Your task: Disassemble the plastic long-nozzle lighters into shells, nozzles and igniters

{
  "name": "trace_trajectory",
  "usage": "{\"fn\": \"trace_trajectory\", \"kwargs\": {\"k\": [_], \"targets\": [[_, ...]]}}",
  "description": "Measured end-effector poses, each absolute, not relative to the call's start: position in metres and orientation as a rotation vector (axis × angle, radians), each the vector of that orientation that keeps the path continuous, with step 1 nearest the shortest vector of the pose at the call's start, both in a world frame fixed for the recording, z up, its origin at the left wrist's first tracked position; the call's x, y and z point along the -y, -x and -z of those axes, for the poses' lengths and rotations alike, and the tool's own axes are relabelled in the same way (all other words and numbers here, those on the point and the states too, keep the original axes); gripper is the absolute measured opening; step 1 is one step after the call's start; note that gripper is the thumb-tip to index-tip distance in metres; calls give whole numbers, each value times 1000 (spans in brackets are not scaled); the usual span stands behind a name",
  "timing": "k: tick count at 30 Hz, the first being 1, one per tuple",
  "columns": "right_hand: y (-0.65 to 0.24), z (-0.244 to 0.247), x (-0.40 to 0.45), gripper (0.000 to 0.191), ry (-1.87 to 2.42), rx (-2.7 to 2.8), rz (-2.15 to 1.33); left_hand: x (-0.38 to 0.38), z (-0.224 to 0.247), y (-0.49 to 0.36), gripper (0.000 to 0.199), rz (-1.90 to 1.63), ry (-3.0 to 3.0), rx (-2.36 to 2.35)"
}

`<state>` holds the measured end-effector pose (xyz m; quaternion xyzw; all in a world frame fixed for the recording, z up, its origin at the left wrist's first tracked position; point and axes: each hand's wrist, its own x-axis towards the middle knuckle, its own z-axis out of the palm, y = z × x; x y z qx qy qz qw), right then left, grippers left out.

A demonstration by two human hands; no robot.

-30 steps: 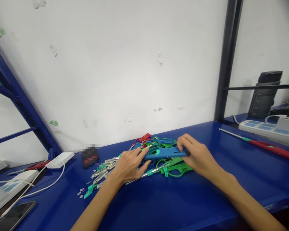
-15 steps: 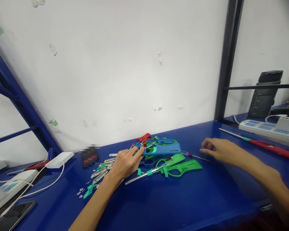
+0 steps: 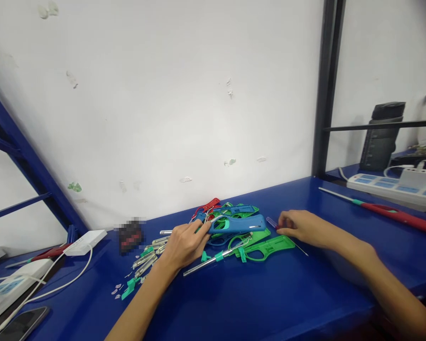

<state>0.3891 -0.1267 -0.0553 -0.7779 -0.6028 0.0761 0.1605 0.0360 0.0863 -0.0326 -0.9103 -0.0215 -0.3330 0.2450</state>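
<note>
My left hand point(image 3: 185, 242) is closed round the front end of a blue gas lighter point(image 3: 246, 224), whose handle points right over the heap. My right hand point(image 3: 301, 227) pinches a small screwdriver point(image 3: 271, 222) with a clear purplish handle; its thin shaft sticks out towards the lower right. Below the blue lighter lie green casing halves point(image 3: 274, 245) and a metal lighter tube point(image 3: 206, 265) with a teal collar. Red casing parts point(image 3: 210, 205) are at the heap's back. Left of my left hand are several clear fuel tanks point(image 3: 145, 265) and a teal trigger point(image 3: 129, 289).
A whole red lighter point(image 3: 394, 214) lies at the right, in front of a power strip point(image 3: 386, 185). On the left are a white adapter point(image 3: 87, 241) with cables, a phone point(image 3: 24, 324) and another red lighter point(image 3: 48, 253). The wall point(image 3: 163, 94) closes off the back.
My right hand has moved left and down onto the screwdriver and taken hold of its handle. The left hand keeps its grip on the blue lighter. The camera view has shifted slightly.
</note>
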Motion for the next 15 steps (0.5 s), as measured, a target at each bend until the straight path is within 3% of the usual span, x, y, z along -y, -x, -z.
{"fn": "trace_trajectory", "kwargs": {"k": [10, 15], "targets": [[-396, 66, 131, 28, 2187, 1620, -174, -87, 34, -37, 28, 841, 2530, 85], [-382, 48, 129, 28, 1880, 1456, -106, -88, 34, -37, 27, 826, 2539, 92]]}}
